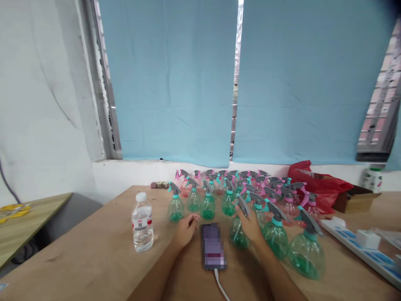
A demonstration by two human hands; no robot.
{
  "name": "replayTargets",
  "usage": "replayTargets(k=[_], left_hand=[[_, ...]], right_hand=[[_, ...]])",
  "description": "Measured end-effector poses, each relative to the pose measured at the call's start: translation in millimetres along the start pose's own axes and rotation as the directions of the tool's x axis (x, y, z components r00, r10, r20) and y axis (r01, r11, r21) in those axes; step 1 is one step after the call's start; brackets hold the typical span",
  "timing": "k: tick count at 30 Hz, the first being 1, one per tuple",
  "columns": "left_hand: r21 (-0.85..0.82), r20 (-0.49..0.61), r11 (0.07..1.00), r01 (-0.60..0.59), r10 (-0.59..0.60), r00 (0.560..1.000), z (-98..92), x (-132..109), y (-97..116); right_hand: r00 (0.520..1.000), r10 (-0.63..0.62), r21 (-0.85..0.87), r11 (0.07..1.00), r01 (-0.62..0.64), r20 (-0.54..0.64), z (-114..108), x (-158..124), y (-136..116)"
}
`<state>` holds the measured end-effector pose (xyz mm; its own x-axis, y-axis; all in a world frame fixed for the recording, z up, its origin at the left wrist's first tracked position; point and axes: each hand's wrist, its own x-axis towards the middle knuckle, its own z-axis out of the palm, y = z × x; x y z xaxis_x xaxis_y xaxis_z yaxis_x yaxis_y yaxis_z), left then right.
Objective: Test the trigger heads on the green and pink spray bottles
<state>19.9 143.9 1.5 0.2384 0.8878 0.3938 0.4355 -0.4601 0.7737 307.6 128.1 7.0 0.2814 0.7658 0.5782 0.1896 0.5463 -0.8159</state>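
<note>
Several green and pink spray bottles [207, 203] with grey triggers stand in rows on the wooden table [94, 255]. My right hand [249, 225] is wrapped round the neck of one green spray bottle [238, 235] that leans in the front row. My left hand [187, 228] rests on the table with its fingers curled, next to a phone [213, 246], and holds nothing that I can see. The phone lies flat between my two forearms with a white cable at its near end.
A clear water bottle [142, 225] with a white cap stands left of my hands. A white power strip [360, 246] lies at the right edge. A red plastic bag [316, 184] and a cardboard box [355, 198] sit behind it. A second table [25, 221] stands to the left.
</note>
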Motion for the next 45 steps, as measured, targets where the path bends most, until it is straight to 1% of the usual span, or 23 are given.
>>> replayTargets(k=[5, 10, 15, 20, 24, 27, 33, 36, 38, 41, 45], left_hand=[[0.02, 0.004, 1.0, -0.002, 0.002, 1.0, 0.1, 0.1, -1.1], [0.047, -0.02, 0.999, -0.014, 0.015, 1.0, 0.8, 0.9, -4.3], [0.069, -0.015, 0.997, -0.024, 0.025, 1.0, 0.3, 0.3, -1.9], [0.093, -0.005, 0.995, -0.044, 0.044, 0.999, -0.3, 0.1, -1.2], [0.161, -0.062, 0.985, -0.059, 0.07, 0.996, 0.3, 0.2, -1.0], [0.199, -0.087, 0.979, -0.038, 0.056, 0.995, 0.6, -0.3, 1.3], [0.216, -0.055, 0.976, -0.043, 0.056, 0.997, -0.5, -1.5, 5.5], [0.227, -0.067, 0.973, -0.032, 0.048, 0.997, -1.0, -2.1, 7.0], [0.237, -0.07, 0.971, -0.027, 0.045, 0.997, -1.1, -2.2, 7.5], [0.257, -0.064, 0.966, -0.027, 0.045, 0.997, -0.9, -1.9, 7.4], [0.258, -0.056, 0.965, -0.036, 0.052, 0.997, -1.3, -1.9, 8.4]], right_hand=[[0.999, 0.016, -0.019, 1.0, -0.015, 0.03, -0.5, 0.4, 5.5], [1.0, 0.012, -0.014, 1.0, -0.011, 0.014, -0.7, 1.3, 8.3], [1.0, 0.017, -0.031, 0.999, -0.018, -0.014, -2.6, 0.9, 5.6], [1.0, 0.016, -0.028, 0.999, -0.016, -0.007, -2.5, 0.4, 6.5], [1.0, 0.016, -0.018, 1.0, -0.016, -0.018, -1.0, 0.6, 10.9], [1.0, 0.016, -0.023, 1.0, -0.016, 0.0, -0.6, 1.1, 12.4], [1.0, 0.01, -0.011, 1.0, -0.01, 0.001, -2.1, -0.2, 5.1], [1.0, -0.01, -0.029, 1.0, 0.009, -0.02, -2.9, -1.0, -0.7], [1.0, -0.012, -0.048, 0.999, 0.012, -0.013, -3.0, -0.8, -2.1], [1.0, -0.015, -0.054, 0.998, 0.015, 0.003, -2.5, 0.0, 1.2], [0.999, -0.01, -0.051, 0.999, 0.008, -0.034, -0.7, 0.4, 8.9]])
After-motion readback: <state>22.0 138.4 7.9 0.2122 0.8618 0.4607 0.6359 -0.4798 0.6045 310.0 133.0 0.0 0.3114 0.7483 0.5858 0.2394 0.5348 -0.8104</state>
